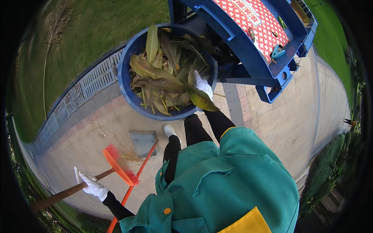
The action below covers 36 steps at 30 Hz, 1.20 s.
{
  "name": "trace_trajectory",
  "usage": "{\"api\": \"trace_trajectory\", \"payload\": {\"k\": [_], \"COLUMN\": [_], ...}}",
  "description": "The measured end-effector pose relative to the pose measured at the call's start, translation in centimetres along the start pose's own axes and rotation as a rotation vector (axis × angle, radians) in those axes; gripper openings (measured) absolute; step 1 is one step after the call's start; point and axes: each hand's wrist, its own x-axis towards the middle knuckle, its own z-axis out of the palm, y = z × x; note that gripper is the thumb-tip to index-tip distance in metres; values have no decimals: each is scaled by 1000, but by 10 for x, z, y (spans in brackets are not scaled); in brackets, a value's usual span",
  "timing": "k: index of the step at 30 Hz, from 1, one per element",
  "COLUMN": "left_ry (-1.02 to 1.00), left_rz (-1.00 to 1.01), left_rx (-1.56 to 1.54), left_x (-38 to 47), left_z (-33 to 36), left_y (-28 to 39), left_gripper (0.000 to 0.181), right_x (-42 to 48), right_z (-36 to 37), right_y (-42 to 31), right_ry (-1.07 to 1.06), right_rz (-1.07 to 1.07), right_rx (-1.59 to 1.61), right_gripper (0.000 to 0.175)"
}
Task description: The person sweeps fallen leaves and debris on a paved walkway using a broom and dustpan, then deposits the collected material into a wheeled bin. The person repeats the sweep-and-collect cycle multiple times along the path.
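Observation:
My left hand [92, 185], in a white glove, holds the wooden handle [62, 195] of a broom with an orange head [119, 166] and red bristles. Its thumb and fingers are partly spread around the handle. White-gloved too, my right hand [203, 86] reaches into a round blue plastic tub [126, 84] of large dry leaves [156, 70]. A yellow-green leaf [202, 97] partly covers it, so its grip is unclear. Below the tub, an orange-red pole [128, 190] slants behind the broom head, its upper end beside a grey square panel [142, 142].
A blue plastic cart or bin [247, 55] with a red-and-white patterned sheet [262, 26] and a teal clip [278, 52] adjoins the tub. Drain grating [90, 80] borders the lawn [96, 26]. My white shoe [169, 130] stands on paving; a person [349, 122] is far right.

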Motion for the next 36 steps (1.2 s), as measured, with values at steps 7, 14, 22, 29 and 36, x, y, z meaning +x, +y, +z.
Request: {"api": "trace_trajectory", "payload": {"k": [7,14,22,29,36], "left_ry": [-36,-57,-130,-210,-170], "left_rz": [-99,-74,-127,-161,-162], "left_rx": [29,87,132,31,-3], "left_x": [-25,-49,-54,-67,-62], "left_z": [17,21,31,31,31], "left_y": [11,9,-15,-33,-35], "left_gripper": [34,35,34,34,34], "right_x": [52,40,31,30,46], "right_z": [48,81,144,196,30], "right_y": [-77,-106,-47,-66,-69], "right_ry": [-1,-546,-496,-562,-452], "right_rz": [-52,-772,-976,-910,-863], "right_rx": [440,128,-766,-740,-52], "right_gripper": [23,75,33,26,24]}}
